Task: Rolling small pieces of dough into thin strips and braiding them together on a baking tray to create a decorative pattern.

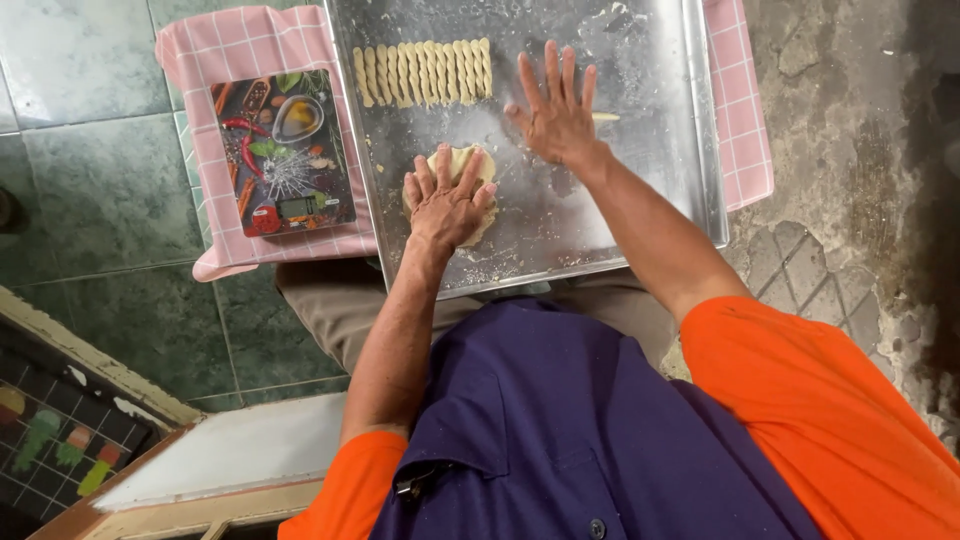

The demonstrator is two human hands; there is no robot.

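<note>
The left hand [447, 203] lies flat on the lump of dough [455, 190] near the front of the metal tray [650, 200]; the right hand [553, 112] — fingers spread wide — presses a thin dough strip [604, 117]. Rolling too hard could tear the strip, or nudge the row of twisted pieces [423, 72] just beside it.

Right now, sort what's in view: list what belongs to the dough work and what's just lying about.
In use:
left hand pressing the dough lump
right hand flat over a thin dough strip
row of twisted dough pieces
metal tray

Lying about:
kitchen scale, untouched beside the tray
pink checked cloth underneath
</note>
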